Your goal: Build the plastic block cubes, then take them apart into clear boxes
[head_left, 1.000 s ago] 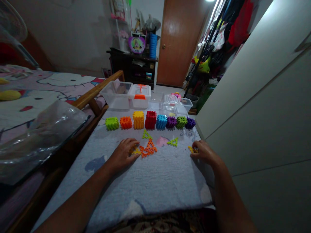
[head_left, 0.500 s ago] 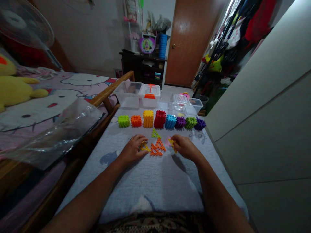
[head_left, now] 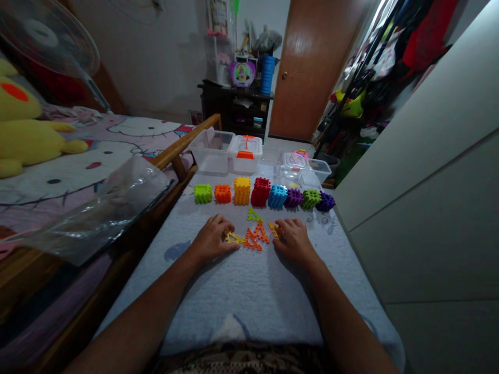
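Note:
My left hand [head_left: 213, 239] rests on the cloth, thumb and fingers curved around the edge of a yellow triangle building piece [head_left: 236, 239]. Opposite it, my right hand [head_left: 294, 240] has its fingers on another yellow triangle piece [head_left: 273, 229], partly hidden by them. Between the hands, two orange triangle pieces [head_left: 261, 232] lie close together, touching or overlapping. Just beyond them is a lime-green triangle piece [head_left: 254, 214].
A row of stacked, notched blocks in several colours, including a red stack [head_left: 261, 192] and a yellow stack [head_left: 242, 191], stands behind the pieces. Farther back are clear plastic boxes [head_left: 212, 153]. A wooden bed rail [head_left: 183, 143] borders the left, a pale cabinet [head_left: 429, 208] the right.
My right hand has lowered its yellow triangle piece to the cloth beside the orange ones. My left hand stays at its piece. The whole view has shifted slightly.

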Demonstrator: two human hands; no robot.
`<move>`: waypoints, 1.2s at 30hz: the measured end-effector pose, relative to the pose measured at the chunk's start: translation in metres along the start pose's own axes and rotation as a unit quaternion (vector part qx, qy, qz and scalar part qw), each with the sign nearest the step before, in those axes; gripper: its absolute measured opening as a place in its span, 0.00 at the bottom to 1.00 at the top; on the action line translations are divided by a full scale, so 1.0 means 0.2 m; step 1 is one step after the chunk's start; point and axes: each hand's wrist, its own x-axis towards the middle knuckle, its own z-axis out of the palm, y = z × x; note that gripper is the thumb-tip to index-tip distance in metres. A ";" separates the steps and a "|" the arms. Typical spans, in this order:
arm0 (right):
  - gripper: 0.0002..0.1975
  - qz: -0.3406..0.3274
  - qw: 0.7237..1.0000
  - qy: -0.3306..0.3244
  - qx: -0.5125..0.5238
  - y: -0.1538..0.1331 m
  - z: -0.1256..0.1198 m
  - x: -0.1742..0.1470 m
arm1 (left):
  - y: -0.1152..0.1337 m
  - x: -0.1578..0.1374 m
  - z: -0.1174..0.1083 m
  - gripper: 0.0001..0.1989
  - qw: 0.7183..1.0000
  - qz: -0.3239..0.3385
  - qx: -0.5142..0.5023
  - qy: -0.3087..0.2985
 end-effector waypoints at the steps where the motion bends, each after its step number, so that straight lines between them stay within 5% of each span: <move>1: 0.21 0.004 1.000 -0.002 -0.008 -0.01 0.01 0.00 | 0.00 0.00 0.00 0.17 1.000 -0.003 0.007 0.009; 10: 0.21 0.007 0.996 0.065 0.056 -0.08 0.02 0.00 | 0.03 -0.01 0.00 0.19 0.995 -0.072 0.065 0.020; 16: 0.23 -0.025 0.987 0.095 0.126 -0.11 0.06 -0.01 | 0.00 -0.02 -0.05 0.16 0.999 -0.025 -0.025 -0.021; 22: 0.22 -0.028 0.985 0.084 0.145 -0.13 0.07 -0.01 | 0.00 0.00 -0.06 0.03 0.994 0.000 -0.063 0.094; 24: 0.21 -0.032 0.986 0.081 0.145 -0.14 0.08 -0.01 | 0.00 0.00 -0.05 0.01 0.996 0.011 -0.042 0.081; 28: 0.20 -0.063 0.985 0.075 0.140 -0.15 0.08 -0.01 | -0.02 -0.02 -0.07 0.16 0.998 0.052 -0.038 -0.028; 36: 0.20 -0.102 0.981 0.062 0.155 -0.17 0.09 0.00 | -0.08 -0.03 -0.08 0.45 0.992 0.074 -0.050 -0.092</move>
